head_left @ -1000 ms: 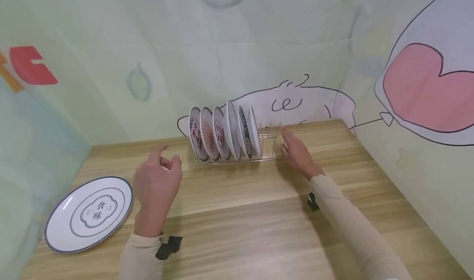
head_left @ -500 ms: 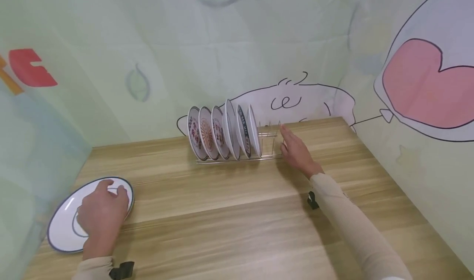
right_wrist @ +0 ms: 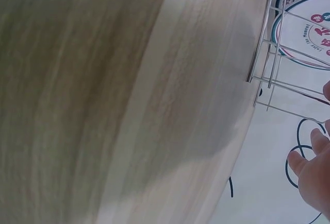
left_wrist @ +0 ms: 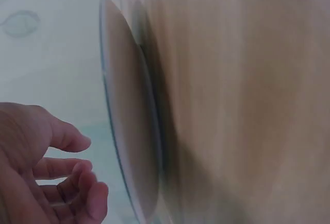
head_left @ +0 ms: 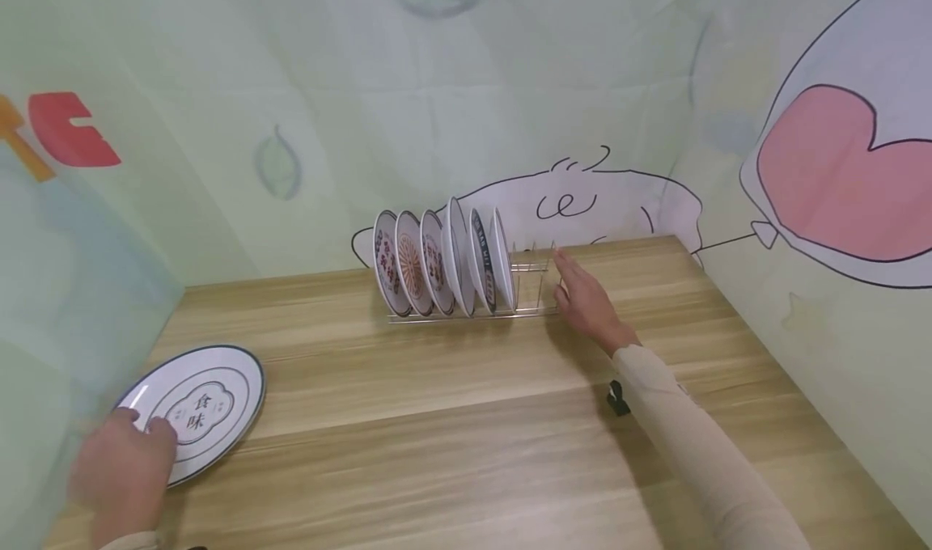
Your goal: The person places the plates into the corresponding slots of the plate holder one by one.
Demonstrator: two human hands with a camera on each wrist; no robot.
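Note:
On the left of the table lies a large white plate [head_left: 243, 388] with a blue rim and dark Chinese characters in its middle. My left hand [head_left: 124, 469] overlaps its near left edge in the head view. From the left wrist, the loosely bent fingers of that left hand [left_wrist: 56, 167] appear beside the raised rim of the plate [left_wrist: 126, 116], with a gap between. At the back, my right hand [head_left: 588, 303] holds the right end of a wire dish rack [head_left: 530, 268], thumb in front. The right wrist view cuts off most of this hand [right_wrist: 315, 175] beside the rack wires [right_wrist: 281, 44].
Several patterned plates [head_left: 411, 263] stand upright in the rack's left and middle slots. Bare rack wires show at its right end. A printed cloth backdrop [head_left: 328, 129] rises behind and along both sides of the wooden table [head_left: 437, 437].
My left hand has moved left and toward me, crossing over the large plate to its near left edge. My right hand stays at the rack's end.

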